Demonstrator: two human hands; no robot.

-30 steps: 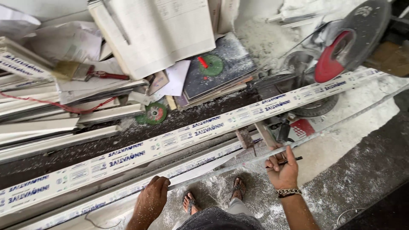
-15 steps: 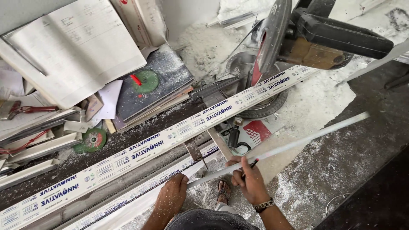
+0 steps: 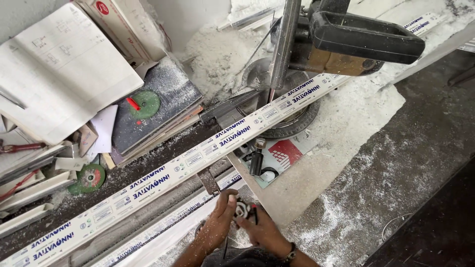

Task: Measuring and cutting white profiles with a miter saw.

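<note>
My left hand (image 3: 217,225) and my right hand (image 3: 264,232) meet at the bottom centre, both closed around a small black and white object (image 3: 242,209) with a red part. They hover just in front of a long white plastic profile (image 3: 198,158) with blue print, which lies diagonally across the base of a mitre saw (image 3: 289,121). The saw's blade (image 3: 284,44) and black handle (image 3: 366,34) stand raised above the profile. A second white profile (image 3: 163,227) lies parallel, close to my left hand.
White dust covers the floor around the saw. Left of it lie stacked boards and books (image 3: 158,104), green cutting discs (image 3: 89,178) and white offcuts (image 3: 29,183). A black clamp knob (image 3: 256,160) rests on a red and white sheet (image 3: 284,153). Dark floor spreads on the right.
My right hand no longer holds the thin white strip, which has gone from its grasp. Both hands have come together on a small object. The view has tipped toward the saw.
</note>
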